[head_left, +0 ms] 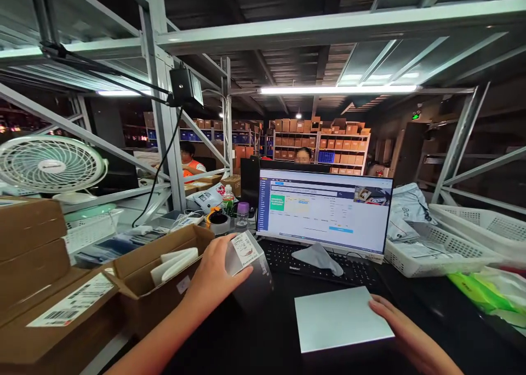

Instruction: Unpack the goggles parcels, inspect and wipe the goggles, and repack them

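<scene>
My left hand (217,265) is wrapped over the top of a grey product box (255,282), thumb on the near side and fingers behind. A white label with small print and a "Warning" heading covers part of its top. My right hand (400,328) grips the right edge of a box with a plain white top (341,317) and dark sides, low over the black desk. Some of its fingers are hidden by the box. Left of my left hand stands an open brown carton (164,273) with white padding (175,265) inside.
Behind the boxes are a keyboard (283,257) with a grey cloth (318,259) on it and a lit monitor (324,213). White baskets (444,254) stand at right. Stacked cartons (33,254) and a fan (53,164) fill the left. A person in an orange vest (191,167) is farther back.
</scene>
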